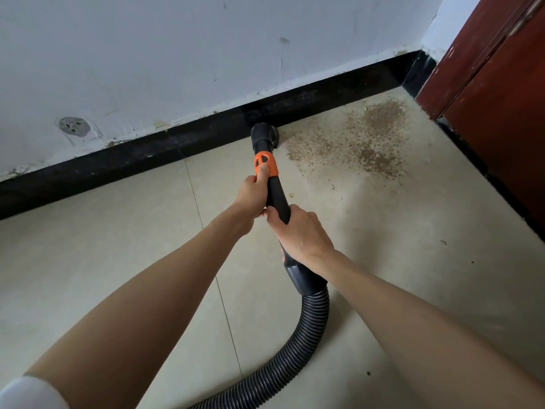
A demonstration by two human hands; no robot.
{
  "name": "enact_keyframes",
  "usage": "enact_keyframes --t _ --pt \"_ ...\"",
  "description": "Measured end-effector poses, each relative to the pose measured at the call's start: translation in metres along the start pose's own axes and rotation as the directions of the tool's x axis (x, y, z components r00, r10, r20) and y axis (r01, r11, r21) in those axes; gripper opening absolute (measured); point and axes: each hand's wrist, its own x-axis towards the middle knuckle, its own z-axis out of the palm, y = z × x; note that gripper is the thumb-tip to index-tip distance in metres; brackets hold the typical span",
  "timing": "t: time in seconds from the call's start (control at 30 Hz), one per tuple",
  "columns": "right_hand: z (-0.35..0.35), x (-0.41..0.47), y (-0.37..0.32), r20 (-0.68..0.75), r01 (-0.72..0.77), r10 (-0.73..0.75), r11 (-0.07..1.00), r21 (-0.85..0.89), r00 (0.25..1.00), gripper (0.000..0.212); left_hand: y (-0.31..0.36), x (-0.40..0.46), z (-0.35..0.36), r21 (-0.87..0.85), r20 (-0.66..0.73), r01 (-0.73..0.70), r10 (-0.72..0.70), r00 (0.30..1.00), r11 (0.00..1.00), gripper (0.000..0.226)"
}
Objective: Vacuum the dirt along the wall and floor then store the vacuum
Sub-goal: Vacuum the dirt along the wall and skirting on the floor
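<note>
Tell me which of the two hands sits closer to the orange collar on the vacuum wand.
The left hand: its fingertips touch the orange collar, while the right hand grips lower down.

Left floor (103, 261): open tiles.
Ahead: baseboard (177, 140) blocks.
Right: wooden door (495, 93) closes the corner.

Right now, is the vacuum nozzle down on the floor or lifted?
Down: the nozzle sits at the floor against the black baseboard, beside the dirt patch.
</note>
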Motion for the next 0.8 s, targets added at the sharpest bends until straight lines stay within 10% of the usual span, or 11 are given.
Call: enact_keyframes --t 0.8 --pt "-0.009 0.007 0.021 -0.078 -0.044 0.051 0.995 0.087 0.996 0.046 0.009 0.009 0.027 0.089 0.066 -0.053 0.047 0.997 0.995 0.046"
